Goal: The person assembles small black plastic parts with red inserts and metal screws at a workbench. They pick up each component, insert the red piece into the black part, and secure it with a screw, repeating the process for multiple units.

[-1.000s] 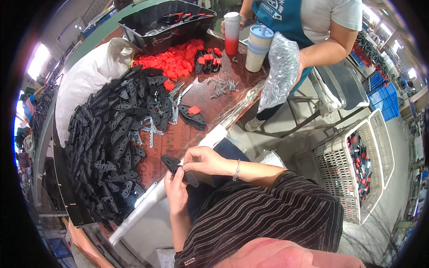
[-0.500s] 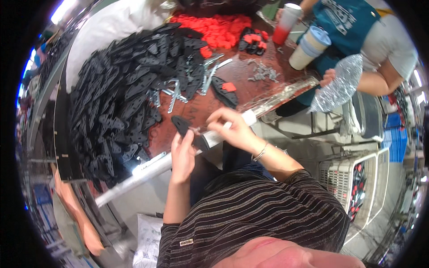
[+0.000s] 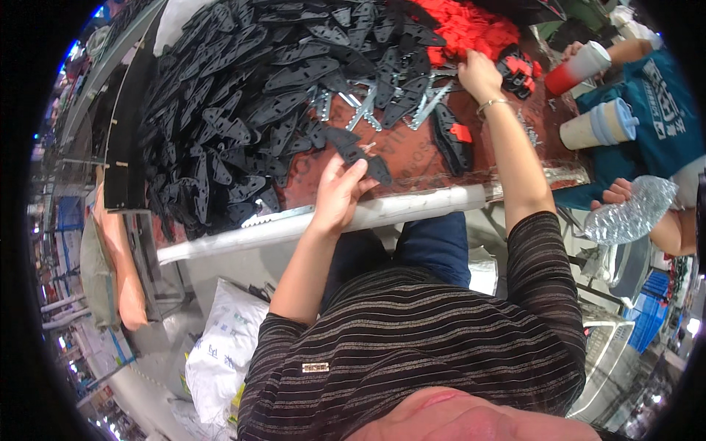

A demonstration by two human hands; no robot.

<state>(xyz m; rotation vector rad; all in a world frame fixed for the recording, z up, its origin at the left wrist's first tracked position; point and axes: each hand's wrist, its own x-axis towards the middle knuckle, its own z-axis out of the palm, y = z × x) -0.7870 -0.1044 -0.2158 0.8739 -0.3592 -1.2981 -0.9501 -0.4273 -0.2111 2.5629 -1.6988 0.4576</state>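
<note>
My left hand pinches a long, black plastic piece with pointed ends above the near table edge. A small, thin metal part, perhaps a spring, shows by its thumb. My right arm stretches across the table, and my right hand is at the near edge of the heap of red plastic pieces. Its fingers are bent and drawn together; whatever is between them is hidden. Toothed metal strips lie between the hands. A black piece with a red part on it rests below my right wrist.
A large heap of black pieces covers the left and far table. A white bar runs along the near edge. At right stand a red-and-white tumbler and a cream cup; a co-worker's hand is near silvery wrap.
My right hand has left the space beside my left hand and reached far forward to the red heap. My left hand keeps the black piece. The whole view has shifted.
</note>
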